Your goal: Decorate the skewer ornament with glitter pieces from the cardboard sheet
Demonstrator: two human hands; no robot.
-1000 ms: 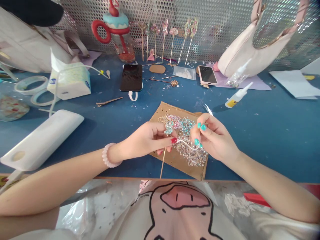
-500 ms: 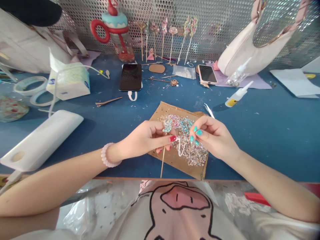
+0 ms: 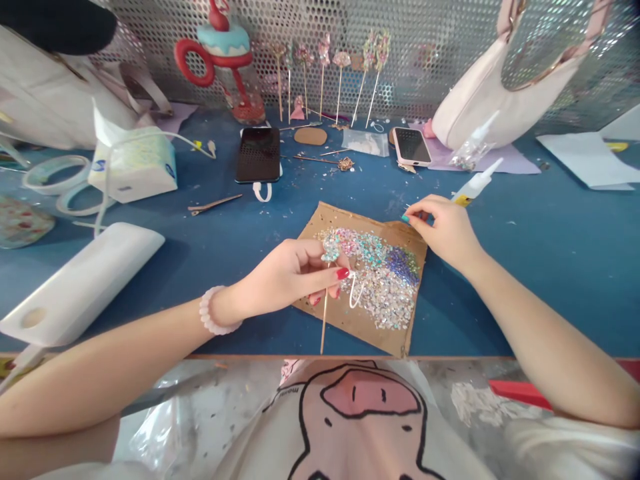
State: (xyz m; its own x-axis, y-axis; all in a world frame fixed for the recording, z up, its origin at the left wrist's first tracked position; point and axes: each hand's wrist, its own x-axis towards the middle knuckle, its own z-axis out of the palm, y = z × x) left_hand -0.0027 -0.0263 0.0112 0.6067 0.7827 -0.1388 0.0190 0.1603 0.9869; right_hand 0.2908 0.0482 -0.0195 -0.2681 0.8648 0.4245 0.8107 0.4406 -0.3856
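Observation:
My left hand (image 3: 295,273) is closed in a pinch around a thin wooden stick topped with a pale turquoise glittery piece (image 3: 331,245). A small white loop (image 3: 356,293) hangs at its fingertips; what it is attached to is hidden. Beneath lies a piece of cardboard (image 3: 315,307) bearing heaps of sequins (image 3: 390,293) in silver, pink, turquoise and dark blue. Beyond the cardboard's right corner, my right hand (image 3: 443,230) is closed low over the table on the tweezers, mostly covered by the fingers. Just behind that hand stands a glue bottle (image 3: 473,187), partly hidden.
Two phones (image 3: 259,155), a hair clip (image 3: 215,204) and a cardboard oval (image 3: 310,136) lie further back. Several decorated sticks stand along the metal mesh (image 3: 320,20). At left are a tissue pack (image 3: 145,167) and a white device (image 3: 85,280); a handbag (image 3: 475,93) stands back right.
My right hand has moved right and away from the left hand, onto the tweezers at the cardboard's far corner. Dark blue sequins are uncovered. My left hand has stayed nearly still.

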